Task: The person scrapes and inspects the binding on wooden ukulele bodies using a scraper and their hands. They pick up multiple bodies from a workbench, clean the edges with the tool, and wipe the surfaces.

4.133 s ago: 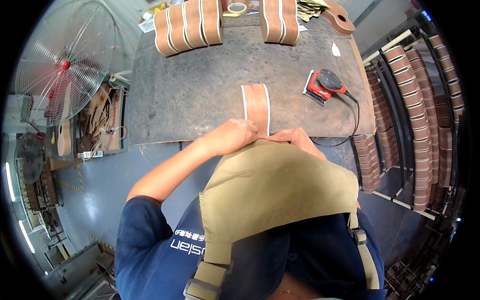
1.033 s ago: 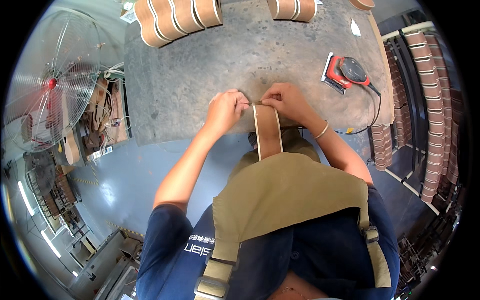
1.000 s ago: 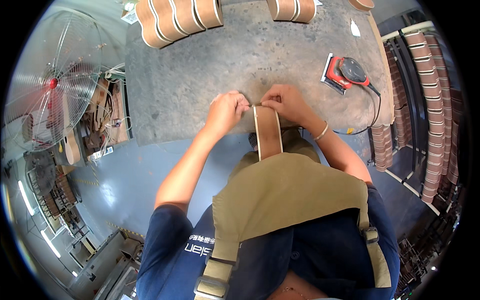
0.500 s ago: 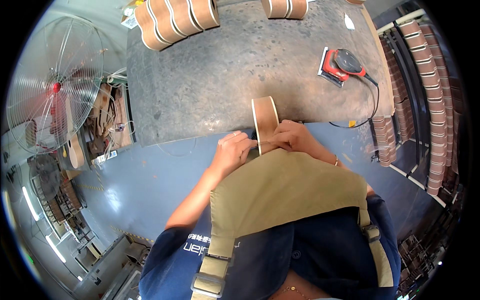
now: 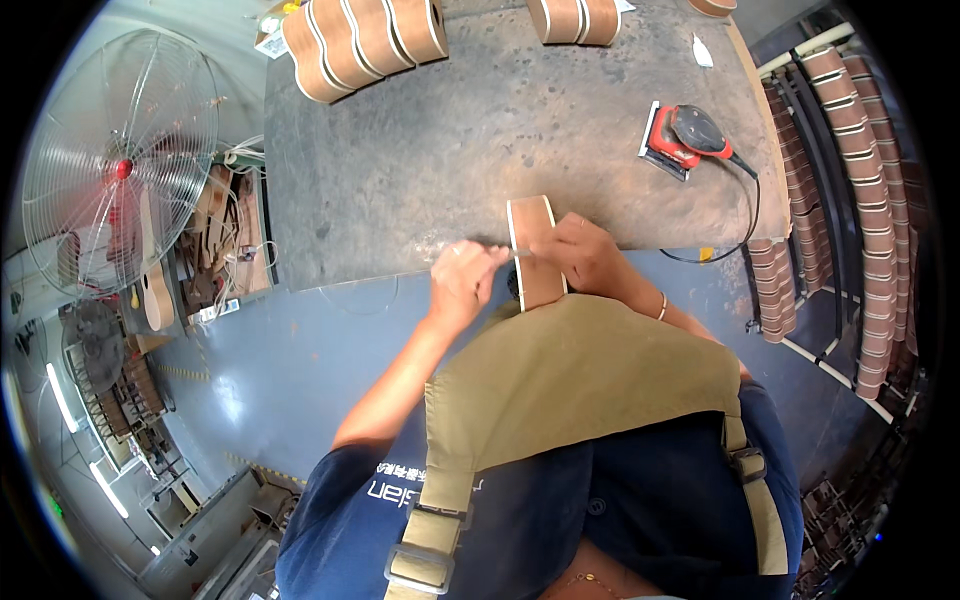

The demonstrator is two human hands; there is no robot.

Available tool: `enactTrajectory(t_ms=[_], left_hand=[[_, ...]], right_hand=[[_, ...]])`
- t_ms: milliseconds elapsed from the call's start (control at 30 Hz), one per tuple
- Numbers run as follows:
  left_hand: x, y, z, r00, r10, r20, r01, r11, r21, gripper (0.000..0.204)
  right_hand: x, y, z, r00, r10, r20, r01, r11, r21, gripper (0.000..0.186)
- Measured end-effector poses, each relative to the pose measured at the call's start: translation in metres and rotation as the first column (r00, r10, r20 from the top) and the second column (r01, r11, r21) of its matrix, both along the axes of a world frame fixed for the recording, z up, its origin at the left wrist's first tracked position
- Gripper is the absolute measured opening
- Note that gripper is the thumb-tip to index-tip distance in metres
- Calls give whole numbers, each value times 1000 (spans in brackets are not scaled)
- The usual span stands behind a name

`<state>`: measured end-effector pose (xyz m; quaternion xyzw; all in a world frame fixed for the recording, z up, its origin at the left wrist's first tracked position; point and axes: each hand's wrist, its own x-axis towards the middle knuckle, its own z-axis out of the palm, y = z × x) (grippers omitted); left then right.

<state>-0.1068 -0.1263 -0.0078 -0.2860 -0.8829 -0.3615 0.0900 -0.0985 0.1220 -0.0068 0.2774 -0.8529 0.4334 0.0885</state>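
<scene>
A reddish-brown curved wooden band with cream edges runs from the near edge of the grey table down to my khaki apron. My left hand is closed, pinching the end of a thin flat piece that lies crosswise over the band. My right hand is bent over the band's right side with its fingers closed on the other end of that piece. The piece is too small to make out clearly, and my fingers hide part of it.
Curved wooden bodies line the back of the table, with a white bottle and a red-and-black sander with its cord at right. A caged fan stands left. Racks of striped wrapped forms stand right.
Over the last second both hands went down the band toward the apron, then rose slightly to its middle. Since the earliest frame they have come to pinch the thin piece crosswise.
</scene>
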Motion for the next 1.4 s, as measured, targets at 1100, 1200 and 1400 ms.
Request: enactTrajectory(t_ms=[1100,1200,1400], left_hand=[[-89,43,16,900,-162,405,154,987,53,12],[-120,50,-24,754,-112,648,85,994,73,10],[-81,38,20,885,-237,401,242,970,39,8]], right_hand=[[-36,22,-2,912,-224,344,252,967,-39,34],[-67,32,-46,882,-169,440,219,974,-66,29],[-22,25,1,944,-202,261,210,978,0,32]])
